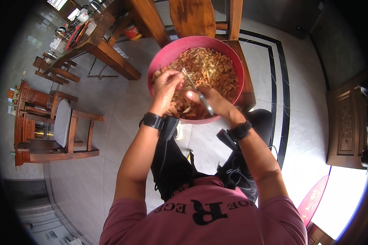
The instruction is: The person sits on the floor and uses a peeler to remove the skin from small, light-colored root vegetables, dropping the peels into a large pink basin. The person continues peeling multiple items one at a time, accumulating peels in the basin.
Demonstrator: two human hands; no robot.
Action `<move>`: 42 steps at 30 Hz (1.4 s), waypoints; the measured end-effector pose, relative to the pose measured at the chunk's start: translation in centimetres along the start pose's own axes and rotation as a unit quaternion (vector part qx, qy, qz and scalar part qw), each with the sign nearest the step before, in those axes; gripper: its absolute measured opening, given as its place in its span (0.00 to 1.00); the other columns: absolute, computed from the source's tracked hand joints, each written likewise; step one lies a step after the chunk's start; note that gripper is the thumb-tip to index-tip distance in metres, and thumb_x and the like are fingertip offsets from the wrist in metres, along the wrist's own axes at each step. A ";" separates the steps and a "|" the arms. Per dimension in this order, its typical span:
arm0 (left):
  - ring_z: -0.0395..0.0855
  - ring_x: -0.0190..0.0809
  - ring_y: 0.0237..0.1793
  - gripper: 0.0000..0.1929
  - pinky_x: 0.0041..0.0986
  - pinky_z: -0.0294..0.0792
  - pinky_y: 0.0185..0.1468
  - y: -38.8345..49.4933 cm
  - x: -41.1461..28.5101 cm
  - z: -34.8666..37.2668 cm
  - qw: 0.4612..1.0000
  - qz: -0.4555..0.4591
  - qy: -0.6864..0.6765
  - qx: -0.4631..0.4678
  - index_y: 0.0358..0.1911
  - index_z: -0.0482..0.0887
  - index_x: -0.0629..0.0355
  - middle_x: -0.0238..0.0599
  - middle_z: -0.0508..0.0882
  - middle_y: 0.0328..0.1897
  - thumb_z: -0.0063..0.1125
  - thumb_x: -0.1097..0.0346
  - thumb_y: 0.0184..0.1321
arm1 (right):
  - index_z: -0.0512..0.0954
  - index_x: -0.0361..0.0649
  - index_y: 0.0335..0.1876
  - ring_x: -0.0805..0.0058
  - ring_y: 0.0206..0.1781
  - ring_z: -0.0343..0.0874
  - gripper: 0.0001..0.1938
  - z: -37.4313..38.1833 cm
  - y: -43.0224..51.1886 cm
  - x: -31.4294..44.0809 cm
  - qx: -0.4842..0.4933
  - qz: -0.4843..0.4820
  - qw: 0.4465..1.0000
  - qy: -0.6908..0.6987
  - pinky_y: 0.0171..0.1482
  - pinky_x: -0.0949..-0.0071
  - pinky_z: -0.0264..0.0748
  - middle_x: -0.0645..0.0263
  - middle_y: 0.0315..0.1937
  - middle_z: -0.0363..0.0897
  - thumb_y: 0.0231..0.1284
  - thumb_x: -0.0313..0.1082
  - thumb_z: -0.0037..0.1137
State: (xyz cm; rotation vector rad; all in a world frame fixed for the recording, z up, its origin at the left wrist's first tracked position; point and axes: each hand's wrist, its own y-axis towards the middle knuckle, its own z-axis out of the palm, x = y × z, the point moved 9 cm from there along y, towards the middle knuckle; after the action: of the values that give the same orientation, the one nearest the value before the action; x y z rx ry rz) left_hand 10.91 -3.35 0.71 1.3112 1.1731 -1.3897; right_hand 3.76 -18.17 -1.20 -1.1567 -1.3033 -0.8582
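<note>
A wide pink plastic basin full of small orange-brown and pale cut pieces rests on a wooden chair before me. My right hand grips a knife, whose narrow metal blade slants up and left over the pieces. Close to the blade's tip, my left hand pinches a small pale piece between thumb and fingers. Both hands are above the basin, the left on its left side and the right near its front right. The fingers of my right hand are partly hidden behind the thumb and knife.
The wooden chair's back rises behind the basin. To the left stand a heavy wooden table with dishes, a red bucket and an armchair with a grey cushion. A carved wooden panel is at right.
</note>
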 end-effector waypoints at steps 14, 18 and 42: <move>0.82 0.28 0.33 0.10 0.19 0.75 0.39 -0.3 0.8 1.3 0.998 -0.040 -0.046 0.008 0.47 0.84 0.60 0.31 0.85 0.36 0.64 0.64 0.69 | 0.81 0.31 0.42 0.77 0.20 0.74 0.36 -0.6 -0.3 0.0 -0.006 0.029 0.999 0.017 0.24 0.74 0.71 0.68 0.20 0.74 0.62 0.68 0.61; 0.82 0.28 0.33 0.10 0.19 0.75 0.39 -0.1 0.6 0.9 0.998 -0.035 -0.052 0.007 0.47 0.84 0.60 0.31 0.85 0.36 0.64 0.64 0.69 | 0.81 0.34 0.41 0.79 0.19 0.71 0.35 -0.7 -0.3 0.0 -0.018 0.018 0.999 0.025 0.22 0.75 0.66 0.71 0.18 0.70 0.61 0.69 0.61; 0.83 0.31 0.35 0.08 0.20 0.77 0.40 0.8 0.5 0.8 0.996 -0.022 -0.073 0.039 0.47 0.83 0.62 0.37 0.87 0.38 0.61 0.67 0.70 | 0.79 0.34 0.37 0.78 0.20 0.74 0.35 -0.1 -0.3 0.3 -0.007 0.010 1.000 -0.015 0.24 0.76 0.69 0.68 0.19 0.72 0.62 0.70 0.59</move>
State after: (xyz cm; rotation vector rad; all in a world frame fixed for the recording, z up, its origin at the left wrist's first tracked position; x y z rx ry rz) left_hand 11.56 -4.26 0.17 1.2203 1.0638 -1.5491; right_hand 3.58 -18.34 -0.83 -1.1953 -1.3090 -0.8388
